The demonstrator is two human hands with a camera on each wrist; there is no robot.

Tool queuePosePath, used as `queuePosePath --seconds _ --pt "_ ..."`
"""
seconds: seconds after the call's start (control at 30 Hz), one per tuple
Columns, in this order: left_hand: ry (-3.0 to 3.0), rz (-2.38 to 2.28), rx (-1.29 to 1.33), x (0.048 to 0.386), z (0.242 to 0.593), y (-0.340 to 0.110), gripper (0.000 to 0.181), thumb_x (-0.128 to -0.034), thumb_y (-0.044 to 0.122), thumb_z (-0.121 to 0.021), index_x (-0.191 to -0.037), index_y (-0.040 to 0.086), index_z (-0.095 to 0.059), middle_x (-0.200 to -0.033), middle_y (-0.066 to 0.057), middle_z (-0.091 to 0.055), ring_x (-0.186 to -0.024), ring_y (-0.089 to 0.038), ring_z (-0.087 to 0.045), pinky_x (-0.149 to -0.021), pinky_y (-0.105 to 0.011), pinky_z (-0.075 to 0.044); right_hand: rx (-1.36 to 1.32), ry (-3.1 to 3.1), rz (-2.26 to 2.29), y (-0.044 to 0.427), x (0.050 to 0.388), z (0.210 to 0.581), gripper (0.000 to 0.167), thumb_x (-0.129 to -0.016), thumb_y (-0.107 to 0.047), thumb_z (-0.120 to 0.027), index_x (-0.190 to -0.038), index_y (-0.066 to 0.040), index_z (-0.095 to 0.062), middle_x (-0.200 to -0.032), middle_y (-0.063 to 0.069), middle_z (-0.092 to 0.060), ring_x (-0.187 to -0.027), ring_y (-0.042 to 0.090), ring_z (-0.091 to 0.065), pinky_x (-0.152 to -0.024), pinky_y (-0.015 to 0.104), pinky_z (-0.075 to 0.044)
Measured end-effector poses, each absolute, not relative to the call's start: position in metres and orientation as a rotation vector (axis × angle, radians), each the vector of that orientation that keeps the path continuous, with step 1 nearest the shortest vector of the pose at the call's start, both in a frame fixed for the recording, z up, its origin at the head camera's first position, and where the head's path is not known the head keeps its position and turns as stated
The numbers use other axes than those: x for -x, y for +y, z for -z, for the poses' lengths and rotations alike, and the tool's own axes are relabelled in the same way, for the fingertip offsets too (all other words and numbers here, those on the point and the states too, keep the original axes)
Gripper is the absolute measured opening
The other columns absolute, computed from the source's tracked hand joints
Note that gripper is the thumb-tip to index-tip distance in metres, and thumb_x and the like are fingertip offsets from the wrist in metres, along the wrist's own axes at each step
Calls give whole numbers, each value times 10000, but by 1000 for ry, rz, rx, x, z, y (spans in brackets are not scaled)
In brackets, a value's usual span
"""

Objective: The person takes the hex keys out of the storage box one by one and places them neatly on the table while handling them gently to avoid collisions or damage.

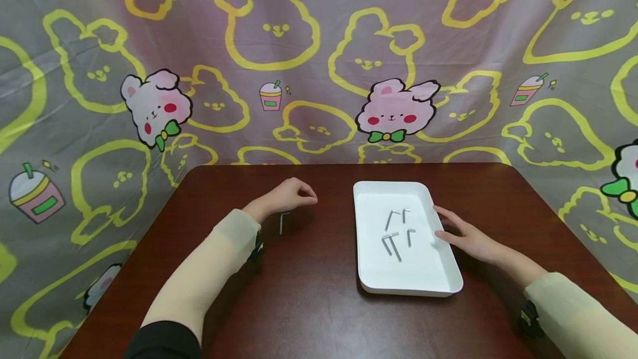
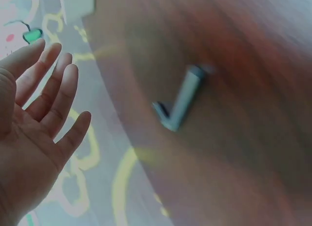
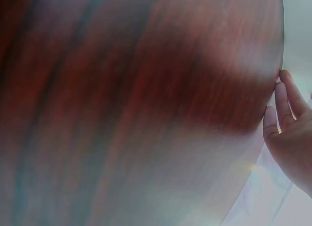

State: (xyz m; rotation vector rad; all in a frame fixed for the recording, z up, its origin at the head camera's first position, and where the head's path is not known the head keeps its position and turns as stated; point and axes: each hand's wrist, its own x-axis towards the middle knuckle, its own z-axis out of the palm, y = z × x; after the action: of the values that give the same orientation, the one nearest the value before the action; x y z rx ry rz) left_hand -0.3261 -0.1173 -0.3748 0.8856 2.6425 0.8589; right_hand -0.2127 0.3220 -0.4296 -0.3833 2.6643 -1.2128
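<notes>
My left hand hovers over the table at centre left, fingers relaxed and a little bent, palm bare in the left wrist view. Just below its wrist lies one silver L-shaped hex key, seen larger and blurred as the hex key in the left wrist view. A white rectangular tray stands right of the middle, with several more hex keys lying loose in it. At the tray's right side, my right hand touches the rim; its fingers look fairly straight against the side in the right wrist view.
The dark reddish-brown table has rounded far corners. Behind and around it hangs a grey patterned cloth with yellow outlines and rabbit faces. A dark strapped device sits at my right wrist.
</notes>
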Motion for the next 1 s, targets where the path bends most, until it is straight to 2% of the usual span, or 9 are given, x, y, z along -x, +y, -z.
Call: queuePosePath --seconds 0.13,0.4,0.57,1.0 --pt "2640 -810 -970 325 365 -99 208 -938 227 -669 -1036 63 -750 -949 51 -699 -805 -133 -567 -750 -302 -468 381 2661 1219 322 212 430 714 -980 -261 -593 -1535 -65 -189 -1359 299 -421 -1210 444 -439 -920 557 -406" --pt "2652 -721 -1048 324 345 -67 159 -941 256 -664 -1016 142 -745 -938 79 -686 -807 -114 -571 -774 -283 -465 385 2675 1212 324 212 431 705 -983 -259 -590 -1527 -46 -196 -1353 301 -425 -1209 444 -443 -917 545 -414" --pt "2639 -689 -1097 324 337 -46 181 -939 239 -668 -1058 121 -736 -980 65 -687 -876 -94 -588 -834 -267 -467 386 2670 1216 325 212 430 706 -985 -254 -588 -1529 -45 -190 -1351 302 -428 -1209 443 -444 -912 542 -416" --pt "2605 -711 -1125 331 323 -9 188 -939 274 -666 -1050 136 -729 -945 74 -680 -856 -77 -602 -780 -235 -474 391 2653 1237 323 214 431 711 -979 -248 -595 -1533 -62 -190 -1344 292 -434 -1191 423 -455 -911 531 -423"
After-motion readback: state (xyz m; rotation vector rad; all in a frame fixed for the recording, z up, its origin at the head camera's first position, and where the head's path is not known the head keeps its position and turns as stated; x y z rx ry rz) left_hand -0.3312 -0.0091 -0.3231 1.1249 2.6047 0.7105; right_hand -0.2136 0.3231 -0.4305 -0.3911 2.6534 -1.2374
